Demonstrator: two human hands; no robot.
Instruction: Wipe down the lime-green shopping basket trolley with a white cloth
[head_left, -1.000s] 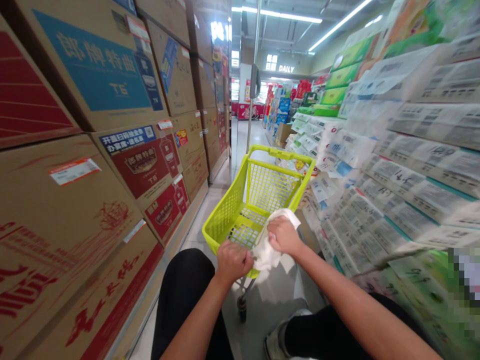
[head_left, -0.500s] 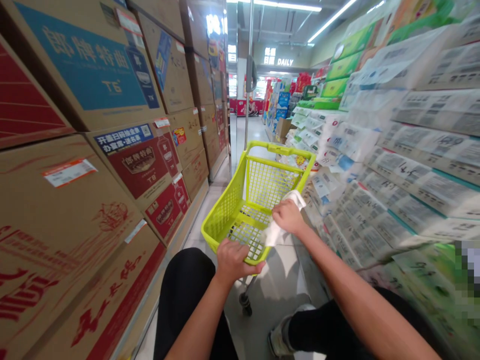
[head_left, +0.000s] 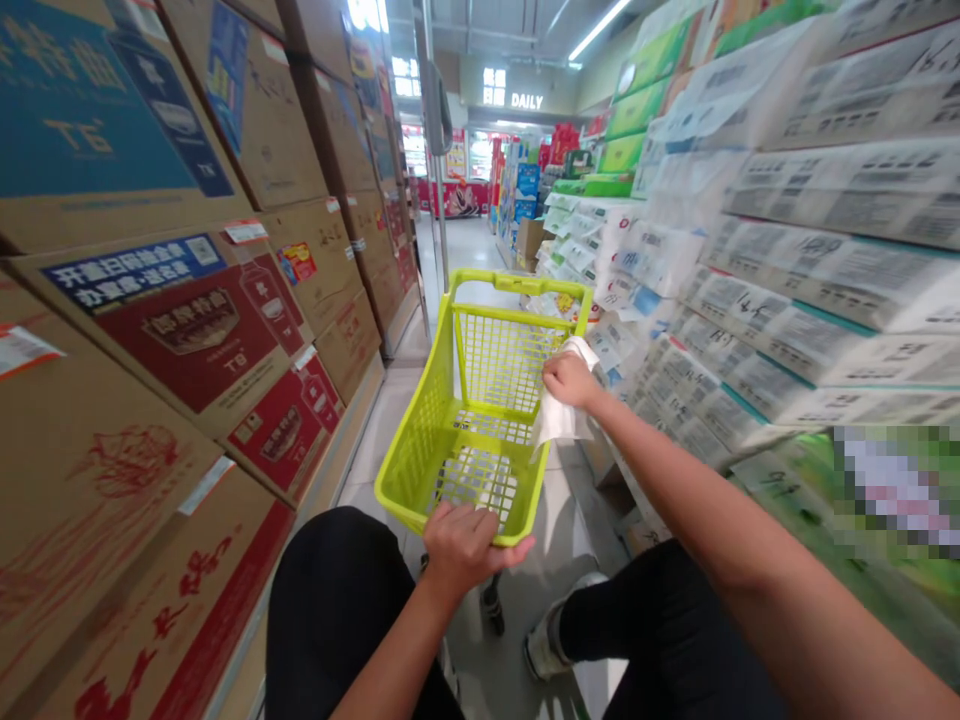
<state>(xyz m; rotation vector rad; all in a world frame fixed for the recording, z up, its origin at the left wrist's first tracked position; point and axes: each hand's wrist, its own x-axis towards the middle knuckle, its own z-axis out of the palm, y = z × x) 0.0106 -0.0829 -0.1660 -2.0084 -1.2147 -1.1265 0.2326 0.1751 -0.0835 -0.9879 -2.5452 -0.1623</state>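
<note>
The right hand (head_left: pixel 571 380) is closed around a crumpled white cloth (head_left: pixel 559 420) and presses it against the top of the right side rim of a lime-green shopping cart (head_left: pixel 420 440). A second ago this hand and the cloth sat at the near rim, right beside the left hand. Now they lie further along the right edge, roughly midway toward the far handle.

The left hand (head_left: pixel 469 545) stays curled over the near rim, thumb on top and fingers tucked beneath, holding the cart steady. Judging from that shift, the wiping seems to have left the near edge and is working its way along the right side.

The cart stands on a pale tiled floor (head_left: pixel 390 420) in a narrow shop aisle. Stacked brown cardboard cartons (head_left: pixel 187 330) rise on the left, and wrapped tissue packs (head_left: pixel 787 330) crowd close on the right. The person's knees, in black trousers (head_left: pixel 330 590), frame the cart's near end.
</note>
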